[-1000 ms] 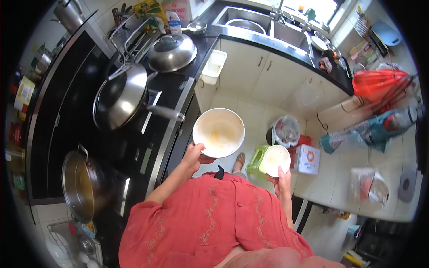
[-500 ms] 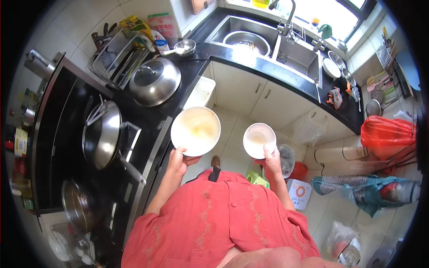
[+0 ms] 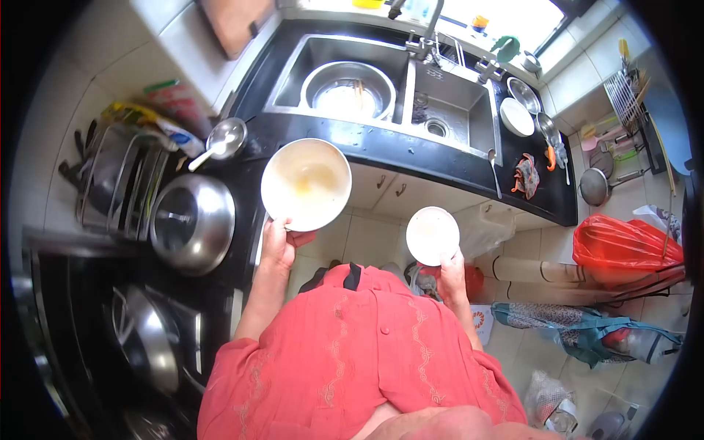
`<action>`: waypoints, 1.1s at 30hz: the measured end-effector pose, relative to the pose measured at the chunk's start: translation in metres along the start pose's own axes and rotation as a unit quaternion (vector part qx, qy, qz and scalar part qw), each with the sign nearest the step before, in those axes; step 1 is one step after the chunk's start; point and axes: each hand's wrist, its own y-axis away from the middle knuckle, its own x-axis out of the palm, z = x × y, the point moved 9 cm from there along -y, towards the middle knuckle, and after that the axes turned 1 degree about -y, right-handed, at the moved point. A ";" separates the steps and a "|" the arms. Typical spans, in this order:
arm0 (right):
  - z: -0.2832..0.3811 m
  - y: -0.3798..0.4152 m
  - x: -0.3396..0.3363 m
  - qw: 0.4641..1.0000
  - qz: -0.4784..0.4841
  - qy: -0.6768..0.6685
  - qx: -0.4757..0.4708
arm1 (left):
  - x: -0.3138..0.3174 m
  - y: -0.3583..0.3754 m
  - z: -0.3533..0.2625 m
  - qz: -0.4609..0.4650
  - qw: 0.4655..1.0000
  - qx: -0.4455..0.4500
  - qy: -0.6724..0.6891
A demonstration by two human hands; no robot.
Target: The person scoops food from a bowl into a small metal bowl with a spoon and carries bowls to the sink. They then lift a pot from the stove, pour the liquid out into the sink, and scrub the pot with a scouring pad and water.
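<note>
My left hand [image 3: 282,242] grips the lower rim of a large white bowl [image 3: 312,176], thumb on the edge and fingers beneath. Yellowish residue marks the inside of that bowl. In my right hand [image 3: 450,277] is a smaller white bowl [image 3: 431,233], held at its lower right rim with the thumb over the edge. Both bowls are tilted so that I see into them, and they are apart from each other. Ahead is a double steel sink, its left basin [image 3: 290,77] holding a round metal basin [image 3: 312,88] with chopsticks [image 3: 359,95] inside.
The black counter edge [image 3: 396,150] curves in front of me. To the left are a domed steel lid [image 3: 209,220], a ladle [image 3: 226,136] and a wok [image 3: 150,345]. White bowls [image 3: 517,117] and a crumpled cloth [image 3: 526,176] sit right of the sink. A red bag [image 3: 616,242] hangs at right.
I have moved nearer the sink, which now appears larger and closer. Both bowls remain in my hands; the left one has risen in view, and the stove has shifted down and left.
</note>
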 end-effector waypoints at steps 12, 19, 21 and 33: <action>0.069 -0.206 -0.051 0.996 0.015 0.049 -0.070 | 0.113 -0.142 -0.069 -0.050 0.998 0.010 -0.023; 0.122 -0.284 -0.006 0.991 0.100 0.087 -0.011 | 0.138 -0.220 -0.099 -0.075 0.996 -0.015 -0.047; 0.134 -0.303 0.015 0.986 0.111 0.120 -0.018 | 0.145 -0.249 -0.103 -0.086 0.995 -0.024 -0.051; 0.083 -0.386 0.091 0.993 0.053 0.079 0.066 | 0.160 -0.467 -0.059 -0.118 0.972 -0.105 -0.175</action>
